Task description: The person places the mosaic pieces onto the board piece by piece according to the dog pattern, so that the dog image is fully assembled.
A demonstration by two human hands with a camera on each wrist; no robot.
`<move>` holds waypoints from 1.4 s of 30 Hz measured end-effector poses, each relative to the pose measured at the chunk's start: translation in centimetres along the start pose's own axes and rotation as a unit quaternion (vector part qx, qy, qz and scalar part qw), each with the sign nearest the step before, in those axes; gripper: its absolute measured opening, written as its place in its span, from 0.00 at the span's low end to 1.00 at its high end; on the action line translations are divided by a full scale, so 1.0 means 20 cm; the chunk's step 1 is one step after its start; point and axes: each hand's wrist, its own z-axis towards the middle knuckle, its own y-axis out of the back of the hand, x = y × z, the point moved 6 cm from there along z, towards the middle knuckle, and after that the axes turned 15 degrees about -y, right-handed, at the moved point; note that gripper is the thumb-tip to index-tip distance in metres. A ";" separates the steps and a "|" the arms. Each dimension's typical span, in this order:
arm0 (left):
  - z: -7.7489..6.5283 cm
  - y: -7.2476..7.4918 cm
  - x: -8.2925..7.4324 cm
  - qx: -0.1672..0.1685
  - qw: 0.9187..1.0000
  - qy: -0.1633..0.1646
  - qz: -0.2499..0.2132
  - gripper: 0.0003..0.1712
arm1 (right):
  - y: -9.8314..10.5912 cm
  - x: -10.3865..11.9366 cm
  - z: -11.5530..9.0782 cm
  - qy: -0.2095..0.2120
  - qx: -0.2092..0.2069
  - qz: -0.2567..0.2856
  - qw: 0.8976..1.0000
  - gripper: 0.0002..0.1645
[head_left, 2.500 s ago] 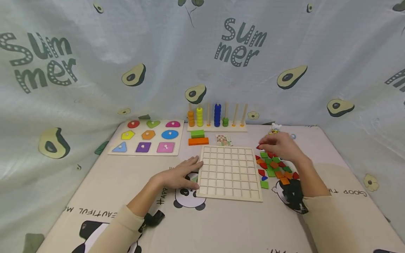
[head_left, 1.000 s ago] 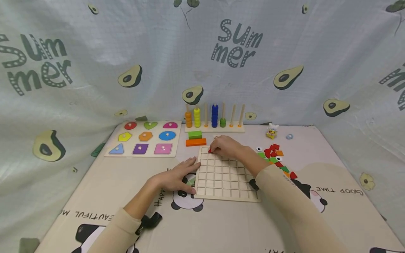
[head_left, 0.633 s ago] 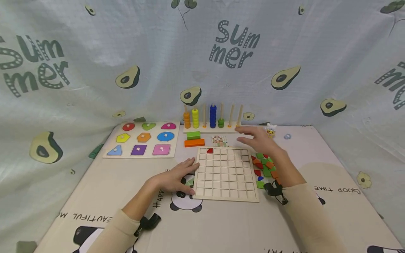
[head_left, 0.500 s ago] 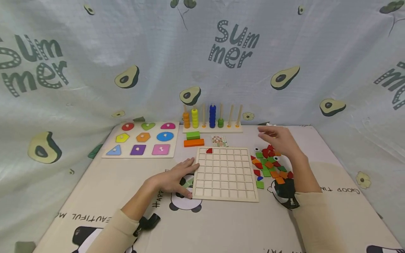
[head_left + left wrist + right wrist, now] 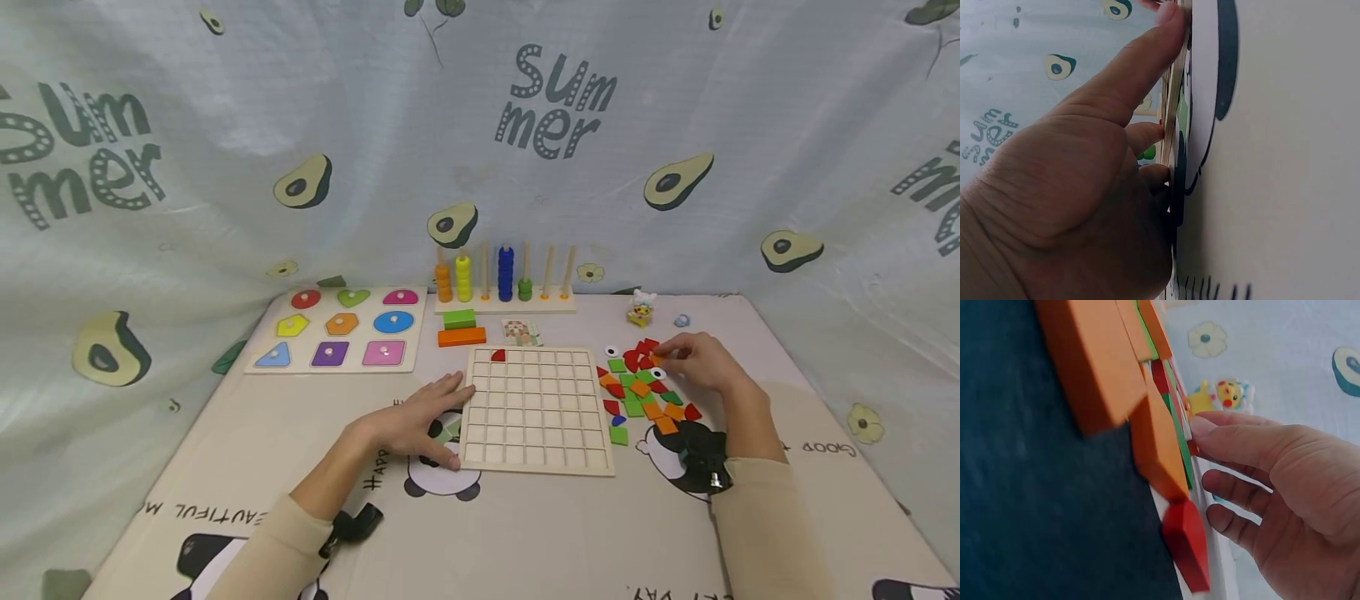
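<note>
Pale cloth (image 5: 375, 100) printed with avocados and lettering hangs in soft folds behind the table (image 5: 525, 533), whose covering carries pandas and words. From the head view, the work looks barely begun: one red quarter-round piece (image 5: 498, 356) sits in the far row of the square wooden grid board (image 5: 536, 470), the only piece in its shallow cells, and the loose pieces (image 5: 633, 408), flat squares and curved shapes in green, orange, red and blue, are left heaped along its right side. Of the hands, the left hand (image 5: 416, 421) is spread against the board's left edge; the right hand (image 5: 701, 360) reaches into the heap, thumb and forefinger drawn together at an orange piece (image 5: 656, 360). Farther back stand a peg counter (image 5: 506, 307) with glossy rings and a knobbed shape puzzle (image 5: 356, 356). In the left wrist view, the thumb stretches out to the board's thin, straight wooden edge, with other fingertips partly hidden. In the right wrist view, the nearest pieces look thick, smooth and sharp-cornered; whether the thumb and forefinger actually pinch one, I cannot tell.
</note>
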 end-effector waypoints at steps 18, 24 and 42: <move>-0.01 -0.01 -0.01 -0.004 1.000 0.001 0.021 0.61 | 0.08 0.22 -0.06 0.047 -0.060 0.056 0.996 0.14; -0.01 -0.01 0.00 -0.002 1.000 -0.002 0.020 0.61 | -0.11 0.65 -0.08 0.164 0.007 0.116 0.980 0.12; 0.00 0.00 0.00 0.001 1.000 0.012 0.022 0.61 | -0.58 1.12 0.00 0.226 0.073 -0.073 0.969 0.14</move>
